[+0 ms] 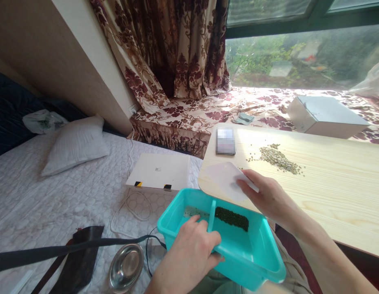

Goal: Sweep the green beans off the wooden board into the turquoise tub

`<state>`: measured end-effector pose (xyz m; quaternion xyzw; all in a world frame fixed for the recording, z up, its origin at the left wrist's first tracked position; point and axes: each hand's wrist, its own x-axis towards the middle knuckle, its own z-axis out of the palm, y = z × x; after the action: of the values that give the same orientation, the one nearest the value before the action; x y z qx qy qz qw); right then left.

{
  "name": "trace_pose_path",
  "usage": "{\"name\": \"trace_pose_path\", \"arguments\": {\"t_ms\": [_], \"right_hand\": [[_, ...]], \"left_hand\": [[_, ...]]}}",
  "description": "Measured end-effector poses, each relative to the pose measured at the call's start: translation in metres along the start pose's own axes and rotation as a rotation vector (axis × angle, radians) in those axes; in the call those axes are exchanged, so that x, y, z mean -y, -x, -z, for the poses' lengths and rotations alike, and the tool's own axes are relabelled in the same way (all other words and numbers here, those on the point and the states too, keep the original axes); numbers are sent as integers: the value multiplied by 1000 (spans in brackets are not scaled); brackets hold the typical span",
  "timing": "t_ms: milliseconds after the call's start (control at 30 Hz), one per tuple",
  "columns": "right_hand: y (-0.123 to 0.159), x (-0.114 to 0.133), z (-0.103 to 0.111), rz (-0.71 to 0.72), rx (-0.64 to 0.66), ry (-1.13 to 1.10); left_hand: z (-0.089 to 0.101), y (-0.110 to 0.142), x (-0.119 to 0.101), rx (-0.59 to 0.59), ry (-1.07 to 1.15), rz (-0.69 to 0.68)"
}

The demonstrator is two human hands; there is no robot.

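From where I stand, it is the right hand (pixel 265 192) that is nearer the scattered grains (pixel 281 159) on the table (pixel 339 192): they lie beyond its fingertips and a little to the right, in a patch whose long axis slants from far left to near right. That hand has thumb and fingers pinched on the right end of a white card (pixel 222 177), which reaches away to the left, so the grains are off to the far side of the grip, not in line with the card. The teal bin (pixel 265 251) is below the table's near left corner, dark green grains (pixel 232 218) banked along the far wall of its right compartment. Over the left compartment the left hand (pixel 193 243) has its fingers bent; whether they clamp the bin's rim, I can't tell.
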<state>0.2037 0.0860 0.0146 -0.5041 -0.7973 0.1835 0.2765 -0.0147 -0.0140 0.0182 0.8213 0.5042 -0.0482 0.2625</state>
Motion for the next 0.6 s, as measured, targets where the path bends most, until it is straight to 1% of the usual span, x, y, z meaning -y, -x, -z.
{"name": "trace_pose_path", "arguments": {"t_ms": [100, 167, 233, 300, 333, 400, 467, 600], "right_hand": [[-1, 2, 0, 1, 3, 1], [-2, 4, 4, -3, 15, -2], [-1, 5, 15, -22, -26, 42], [2, 5, 30, -46, -85, 138], [6, 4, 38, -57, -89, 194], [16, 2, 53, -61, -40, 290], [31, -2, 64, -81, -2, 346], [60, -10, 69, -127, 85, 432]], "left_hand": [[0, 0, 0, -11, -4, -7], [-1, -1, 0, -13, -10, -13], [-3, -2, -2, -9, -19, -32], [-7, -4, -4, -7, -29, -64], [-9, -6, -5, -8, -33, -82], [-14, -9, -8, -9, -42, -120], [-18, -14, -12, -4, -51, -161], [-19, -22, -19, 16, -75, -229]]}}
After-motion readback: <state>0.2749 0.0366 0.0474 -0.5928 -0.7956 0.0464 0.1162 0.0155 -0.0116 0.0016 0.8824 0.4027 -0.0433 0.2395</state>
